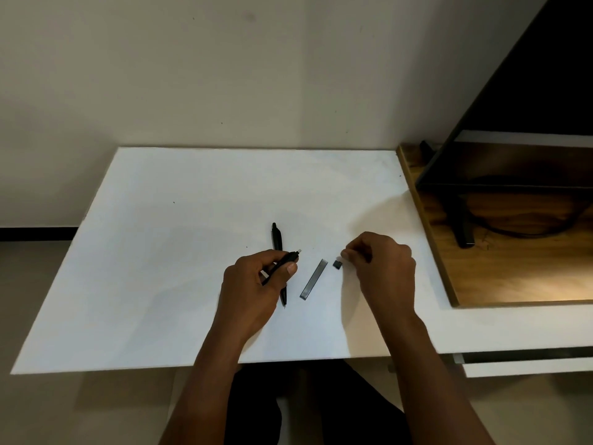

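On white paper [160, 252], the left hand [250, 293] grips a black plastic pencil [288, 257]; the right hand [385, 268] pinches, maybe on 1 lead too tiny to see, ready to feed in.

White sheet [160, 252]: paper, matt, smooth. 2 pencils, held pencil [283, 262] and lying pencil [277, 239]: black plastic, faint sheen. Slim case [313, 279]: grey translucent plastic, smooth. Small cap [337, 264]: black plastic. Right desk [513, 274]: wood grain, glossy. Far wall [224, 75]: matt paint.

held pencil [288, 257]: black | case [313, 279]: grey | cap [337, 264]: black | table [160, 252]: white | shelf [513, 277]: brown wood-grain
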Demonstrator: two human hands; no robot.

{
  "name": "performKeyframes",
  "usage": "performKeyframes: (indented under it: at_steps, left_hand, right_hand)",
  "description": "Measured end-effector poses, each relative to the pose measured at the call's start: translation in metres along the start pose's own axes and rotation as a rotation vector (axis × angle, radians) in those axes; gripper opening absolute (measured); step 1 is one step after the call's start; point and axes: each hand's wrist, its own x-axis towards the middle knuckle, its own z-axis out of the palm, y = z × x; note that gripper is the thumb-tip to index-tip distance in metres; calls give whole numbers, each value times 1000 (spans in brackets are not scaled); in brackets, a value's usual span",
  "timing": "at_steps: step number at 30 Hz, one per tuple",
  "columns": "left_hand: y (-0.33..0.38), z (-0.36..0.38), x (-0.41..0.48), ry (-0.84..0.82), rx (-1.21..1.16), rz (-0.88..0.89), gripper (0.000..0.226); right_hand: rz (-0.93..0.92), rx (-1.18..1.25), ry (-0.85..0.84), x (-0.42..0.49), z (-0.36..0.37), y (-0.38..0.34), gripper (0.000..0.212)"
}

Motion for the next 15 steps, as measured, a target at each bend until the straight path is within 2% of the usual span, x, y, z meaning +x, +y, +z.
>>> performKeyframes:
  at_steps: [5, 12, 15]
  left_hand:
    - [-1, 0, 0, 0, 2, -1, 21]
    - [-3, 1, 0, -12, -6, -4, 17]
    - [-5, 2, -1, -14, -7, -4, 18]
  right_hand:
    - [19, -34, 41, -5, 10, -4, 11]
    - [49, 166, 105, -5, 16, -4, 11]
    - [40, 182, 114, -4, 15, -4, 10]
